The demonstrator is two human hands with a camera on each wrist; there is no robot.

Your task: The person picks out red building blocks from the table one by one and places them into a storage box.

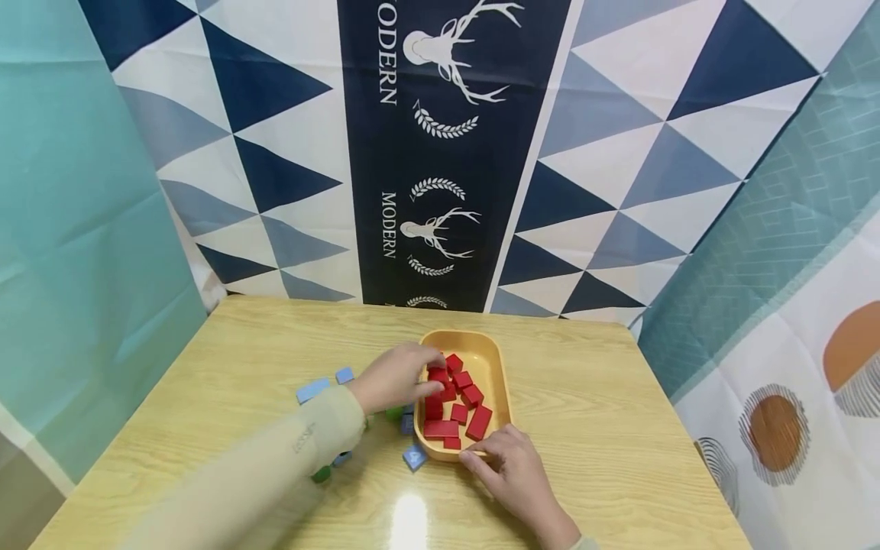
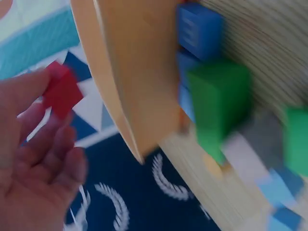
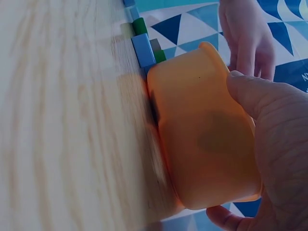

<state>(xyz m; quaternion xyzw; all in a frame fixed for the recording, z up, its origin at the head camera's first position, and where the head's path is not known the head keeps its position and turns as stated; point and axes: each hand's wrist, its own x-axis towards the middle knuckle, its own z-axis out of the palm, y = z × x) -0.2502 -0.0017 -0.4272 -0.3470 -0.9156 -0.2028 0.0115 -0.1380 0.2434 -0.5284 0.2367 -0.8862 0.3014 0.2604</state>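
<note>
An orange-yellow plastic container (image 1: 493, 389) stands on the wooden table with several red blocks (image 1: 479, 422) inside it. My left hand (image 1: 395, 376) is over the container's left side. In the left wrist view its thumb and fingers pinch a red block (image 2: 62, 91) beside the container wall (image 2: 139, 72). My right hand (image 1: 516, 473) grips the near right corner of the container. From the right wrist, the thumb (image 3: 252, 91) lies on the container's rim and another finger is at the lower edge. Part of the container's left side is behind my left hand.
Left of the container lie blue blocks (image 1: 313, 390) and green blocks (image 1: 321, 474), some partly covered by my left forearm. One blue block (image 1: 415, 457) sits near the container's near left corner. Patterned cloth (image 1: 440, 153) hangs behind the table (image 1: 584, 397).
</note>
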